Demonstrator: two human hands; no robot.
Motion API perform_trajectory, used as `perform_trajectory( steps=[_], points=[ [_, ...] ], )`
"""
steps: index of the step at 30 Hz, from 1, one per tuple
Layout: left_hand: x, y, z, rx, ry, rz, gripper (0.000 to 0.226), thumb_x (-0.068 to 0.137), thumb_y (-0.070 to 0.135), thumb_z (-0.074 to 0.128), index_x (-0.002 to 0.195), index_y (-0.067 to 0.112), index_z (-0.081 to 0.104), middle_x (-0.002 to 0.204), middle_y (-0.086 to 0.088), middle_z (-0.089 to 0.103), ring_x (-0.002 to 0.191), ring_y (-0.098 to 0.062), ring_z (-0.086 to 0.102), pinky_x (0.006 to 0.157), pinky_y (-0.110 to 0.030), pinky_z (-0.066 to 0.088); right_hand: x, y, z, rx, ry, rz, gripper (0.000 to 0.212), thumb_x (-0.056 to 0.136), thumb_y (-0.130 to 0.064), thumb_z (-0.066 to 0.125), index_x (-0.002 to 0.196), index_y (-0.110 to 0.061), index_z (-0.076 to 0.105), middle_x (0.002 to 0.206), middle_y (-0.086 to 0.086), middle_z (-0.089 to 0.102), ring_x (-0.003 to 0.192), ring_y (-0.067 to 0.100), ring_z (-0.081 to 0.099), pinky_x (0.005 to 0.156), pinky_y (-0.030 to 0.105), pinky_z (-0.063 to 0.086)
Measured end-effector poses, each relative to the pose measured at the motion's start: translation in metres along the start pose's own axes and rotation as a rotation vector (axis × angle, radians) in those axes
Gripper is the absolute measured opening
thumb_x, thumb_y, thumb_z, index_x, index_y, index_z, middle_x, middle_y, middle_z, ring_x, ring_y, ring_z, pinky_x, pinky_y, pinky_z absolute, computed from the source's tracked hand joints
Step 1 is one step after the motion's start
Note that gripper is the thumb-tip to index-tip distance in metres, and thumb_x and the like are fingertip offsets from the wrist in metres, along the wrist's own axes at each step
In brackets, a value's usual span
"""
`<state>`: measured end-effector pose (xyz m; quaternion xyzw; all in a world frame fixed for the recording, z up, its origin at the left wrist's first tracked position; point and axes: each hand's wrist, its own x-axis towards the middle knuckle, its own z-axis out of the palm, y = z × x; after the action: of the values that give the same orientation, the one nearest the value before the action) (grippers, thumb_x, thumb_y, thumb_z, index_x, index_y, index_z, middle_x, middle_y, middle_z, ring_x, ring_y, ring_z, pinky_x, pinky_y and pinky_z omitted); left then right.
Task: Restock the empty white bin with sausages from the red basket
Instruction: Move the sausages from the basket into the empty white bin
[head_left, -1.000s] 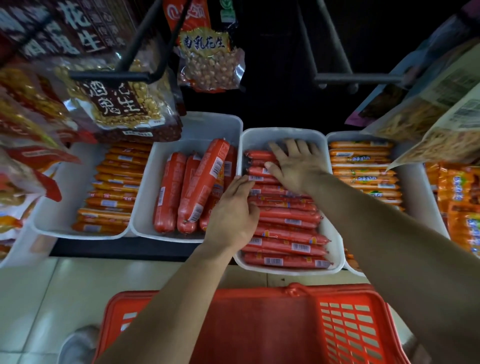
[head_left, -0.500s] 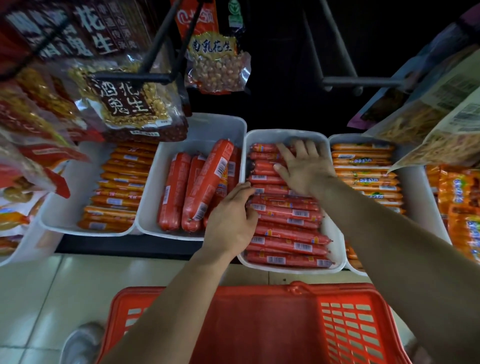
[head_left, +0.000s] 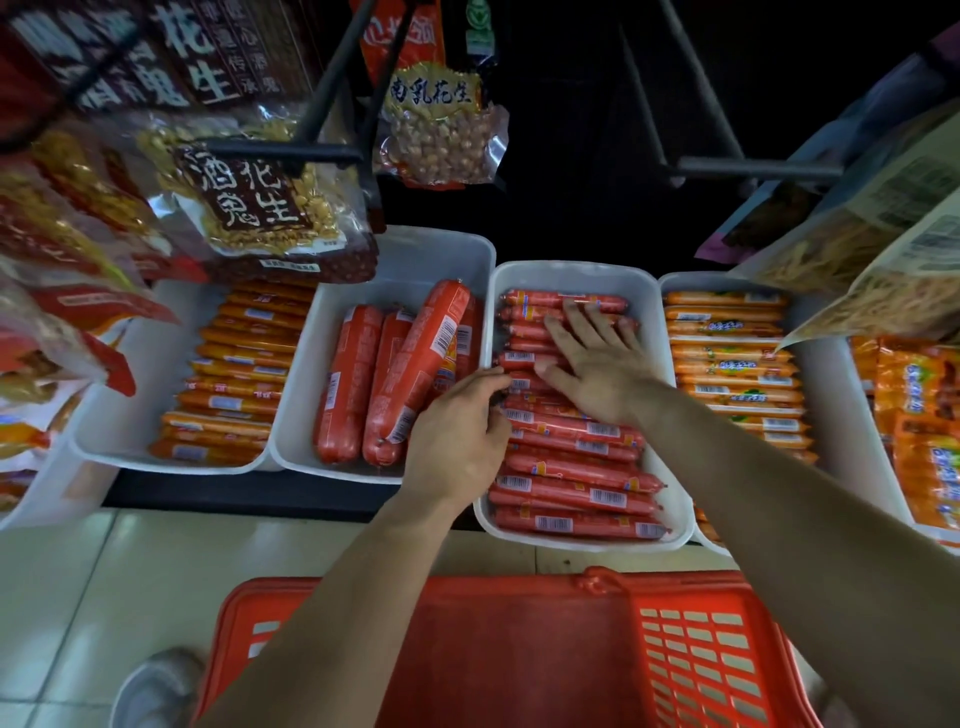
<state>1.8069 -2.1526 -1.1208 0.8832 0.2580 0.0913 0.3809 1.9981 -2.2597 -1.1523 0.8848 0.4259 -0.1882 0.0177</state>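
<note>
Right hand flat, left hand curled, grip unclear, tidying sausages in full bin; basket looks empty.

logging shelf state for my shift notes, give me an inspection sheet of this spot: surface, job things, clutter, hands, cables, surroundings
surface: dark shelf carrying a row of white bins.
job's things: white bin packed with thin red sausages laid crosswise; red basket below it, no sausages seen in its visible part.
clutter: thick sausages in the next bin to the left; orange sausages in the far left bin, more at right.
hands: right hand flat on the thin red sausages; left hand with fingers bent at their left ends, grip unclear.
cables: nothing seen.
surroundings: hanging peanut bags, tiled floor, a shoe.
</note>
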Motion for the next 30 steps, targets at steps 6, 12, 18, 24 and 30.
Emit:
perform_trajectory(
  steps=[6,12,18,24,30],
  points=[
    [-0.008,0.007,-0.01,-0.063,0.015,-0.121,0.038,0.096,0.016,0.054,0.131,0.026,0.062,0.125,0.007,0.068,0.108,-0.012,0.064,0.095,-0.034,0.051,-0.089,-0.023,0.015,0.065,-0.057,-0.104,0.076,0.093,-0.07,0.012,0.154,-0.037,-0.019,0.166,-0.009,-0.009,0.153,0.017,-0.008,0.123,0.045,-0.004],
    [-0.034,0.006,-0.018,-0.042,0.021,-0.129,0.038,0.095,0.014,0.055,0.131,0.024,0.062,0.123,0.005,0.067,0.108,-0.013,0.063,0.093,-0.035,0.052,-0.071,-0.012,0.023,-0.115,0.018,-0.166,0.076,0.087,-0.077,0.0,0.154,-0.043,-0.015,0.167,-0.004,-0.005,0.153,0.023,-0.006,0.122,0.053,-0.002],
    [-0.036,0.008,-0.022,-0.064,0.042,-0.138,0.039,0.095,0.013,0.053,0.133,0.022,0.061,0.128,0.004,0.066,0.117,-0.012,0.061,0.098,-0.037,0.052,-0.064,-0.022,-0.001,-0.065,0.13,-0.07,0.076,0.093,-0.068,0.007,0.158,-0.03,-0.005,0.167,0.0,0.0,0.152,0.026,0.001,0.122,0.05,0.007],
    [-0.029,0.009,-0.016,-0.122,0.08,-0.139,0.04,0.096,0.012,0.053,0.133,0.023,0.061,0.128,0.006,0.066,0.117,-0.008,0.06,0.098,-0.029,0.051,-0.068,-0.014,0.018,-0.169,-0.035,-0.256,0.067,0.094,-0.065,0.001,0.151,-0.04,-0.025,0.163,-0.005,-0.022,0.151,0.016,-0.018,0.122,0.048,-0.01],
    [-0.019,0.007,-0.012,-0.166,0.091,-0.17,0.038,0.098,0.009,0.054,0.133,0.022,0.061,0.117,0.014,0.061,0.103,0.004,0.056,0.077,0.003,0.039,-0.039,-0.005,0.002,-0.236,0.062,-0.219,0.071,0.093,-0.07,0.012,0.156,-0.041,0.0,0.166,0.002,-0.004,0.152,0.026,-0.004,0.123,0.051,0.003]
  ],
)
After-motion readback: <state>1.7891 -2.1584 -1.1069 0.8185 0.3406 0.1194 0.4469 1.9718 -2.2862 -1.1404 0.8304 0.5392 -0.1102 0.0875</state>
